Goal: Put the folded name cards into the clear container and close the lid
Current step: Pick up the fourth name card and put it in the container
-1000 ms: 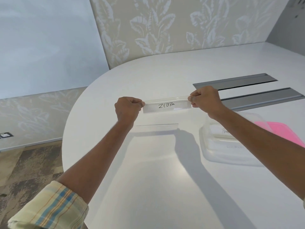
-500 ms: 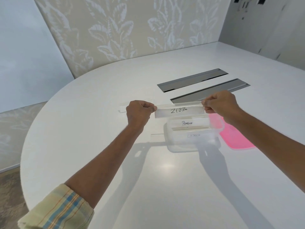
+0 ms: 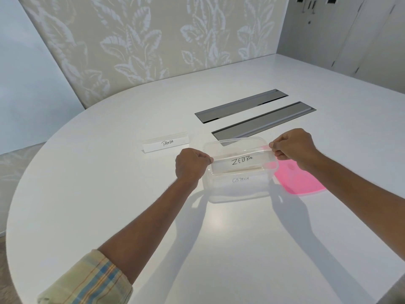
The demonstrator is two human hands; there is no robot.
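A folded white name card marked ZEBRA (image 3: 242, 161) is stretched between my two hands, right over the open clear container (image 3: 238, 194). My left hand (image 3: 190, 163) pinches the card's left end and my right hand (image 3: 293, 148) pinches its right end. Inside the container lies another card marked OSTRICH (image 3: 240, 179), seen through the plastic. A third folded card marked PANDA (image 3: 166, 142) stands on the white table to the left of the container. The pink lid (image 3: 300, 183) lies flat on the table, touching the container's right side.
Two grey recessed cable flaps (image 3: 241, 105) (image 3: 263, 122) run across the white table (image 3: 131, 205) behind the container. The rounded table edge curves along the left. A leaf-patterned wall stands behind the table.
Both hands have carried the ZEBRA card rightwards and down until it sits over the container's opening. The view swung right, and the PANDA card came into sight on the left.
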